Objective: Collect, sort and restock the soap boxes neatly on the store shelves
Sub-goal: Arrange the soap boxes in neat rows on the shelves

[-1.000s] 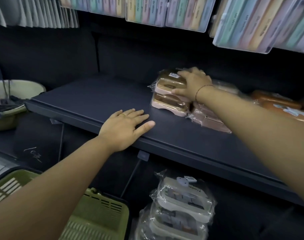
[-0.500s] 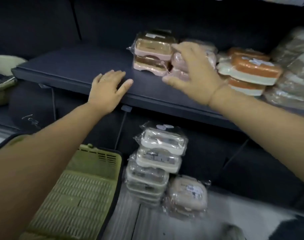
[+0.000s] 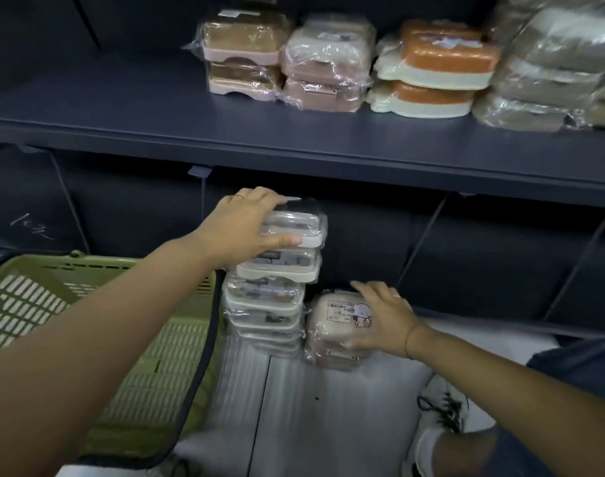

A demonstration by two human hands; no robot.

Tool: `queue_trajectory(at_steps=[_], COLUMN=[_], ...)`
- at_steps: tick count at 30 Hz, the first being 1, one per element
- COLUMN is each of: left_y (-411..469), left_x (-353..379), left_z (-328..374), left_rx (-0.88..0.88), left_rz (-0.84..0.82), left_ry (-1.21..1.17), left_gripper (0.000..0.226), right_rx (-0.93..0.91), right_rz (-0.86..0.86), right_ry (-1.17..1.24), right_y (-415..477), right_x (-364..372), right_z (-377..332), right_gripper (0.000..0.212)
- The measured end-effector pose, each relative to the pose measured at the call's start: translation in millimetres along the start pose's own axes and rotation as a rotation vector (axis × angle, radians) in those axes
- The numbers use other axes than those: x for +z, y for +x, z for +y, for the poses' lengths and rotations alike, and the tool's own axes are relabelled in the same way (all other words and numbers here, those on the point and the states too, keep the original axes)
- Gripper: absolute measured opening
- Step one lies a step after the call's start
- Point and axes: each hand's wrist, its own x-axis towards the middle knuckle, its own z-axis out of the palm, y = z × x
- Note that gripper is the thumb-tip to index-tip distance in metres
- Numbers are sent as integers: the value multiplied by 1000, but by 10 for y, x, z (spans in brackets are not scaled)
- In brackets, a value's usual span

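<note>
On the floor below the dark shelf (image 3: 294,146) stands a stack of several clear-lidded white soap boxes (image 3: 270,297) in plastic wrap. My left hand (image 3: 246,228) grips the top white box (image 3: 301,228) of that stack, thumb along its front edge. Beside the stack lies a beige wrapped soap box (image 3: 332,321) with a cartoon label, on top of another wrapped box. My right hand (image 3: 383,318) grips the beige box from the right, fingers over its top. On the shelf above sit pink-and-brown boxes (image 3: 242,53), pink boxes (image 3: 325,63), orange-lidded boxes (image 3: 442,63) and grey boxes (image 3: 552,70), each pile two or more high.
A green plastic basket (image 3: 87,339) with a dark handle stands on the floor at the left, close to the white stack. My shoe (image 3: 438,418) is at the lower right. The left half of the shelf is bare.
Both hands left the shelf and dropped to the floor. The left now grips the top white box; the right grips the beige box. The view has tilted down.
</note>
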Motion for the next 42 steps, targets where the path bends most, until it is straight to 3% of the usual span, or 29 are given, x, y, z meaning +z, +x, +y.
queue_trajectory(at_steps=[3, 10, 15, 19, 22, 31, 34, 39, 42], left_y=[119, 347, 406, 283, 104, -197, -145, 92, 276], left_x=[-14, -16, -71, -96, -171, -798, -1056, -1286, -1298], left_z=[-18, -193, -154, -34, -4, -113, -251, -544, -722], left_rx=[-64, -204, -233, -182, -123, -63, -90, -212, -258], left_rz=[-54, -157, -231, -119, -13, 242, 330, 393, 424], left_ry=[15, -127, -99, -44, -122, -223, -193, -152, -195], left_gripper=[104, 115, 130, 131, 114, 111, 117, 126, 116], right_rx=[6, 23, 52, 49, 43, -19, -104, -192, -116], right_rz=[-73, -60, -6, 19, 53, -2, 101, 523, 680], right_ry=[-45, -32, 23, -7, -24, 60, 198, 237, 293], right_y=[4, 117, 192, 152, 49, -467, -606, 4, 739], right_x=[167, 246, 265, 176, -47, -1232, -1908, -2885, -3261], right_z=[126, 200, 164, 82, -21, -196, -367, -750, -893], right_gripper=[115, 122, 119, 112, 107, 96, 76, 99, 92])
